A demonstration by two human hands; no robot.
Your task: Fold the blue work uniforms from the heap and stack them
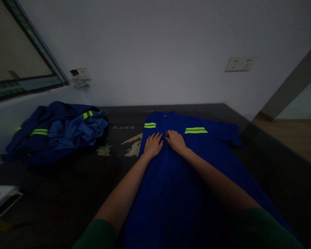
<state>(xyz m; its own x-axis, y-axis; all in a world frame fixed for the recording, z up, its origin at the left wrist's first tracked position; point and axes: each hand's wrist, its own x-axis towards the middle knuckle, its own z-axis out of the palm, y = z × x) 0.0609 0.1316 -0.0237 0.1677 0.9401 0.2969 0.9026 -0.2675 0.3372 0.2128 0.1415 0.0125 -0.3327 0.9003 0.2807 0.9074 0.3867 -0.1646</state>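
Observation:
A blue work jacket (171, 180) with yellow-green reflective strips lies spread on the dark table, its collar toward the wall. Its left side is a straight edge with no sleeve showing, while a sleeve reaches out to the right. My left hand (153, 145) rests flat on the chest, just below the left strip, fingers spread. Beside it, my right hand (175, 141) lies on the cloth left of the right strip, fingers slightly bent and the thumb toward the middle. Neither hand visibly grips the fabric. The jacket's lower part fades into shadow between my forearms.
A crumpled heap of blue work clothes (64, 129) sits at the left by the window. The dark table (119, 114) meets the wall at the back. A white object (1, 195) lies at the left edge. Sockets (239, 64) are on the wall.

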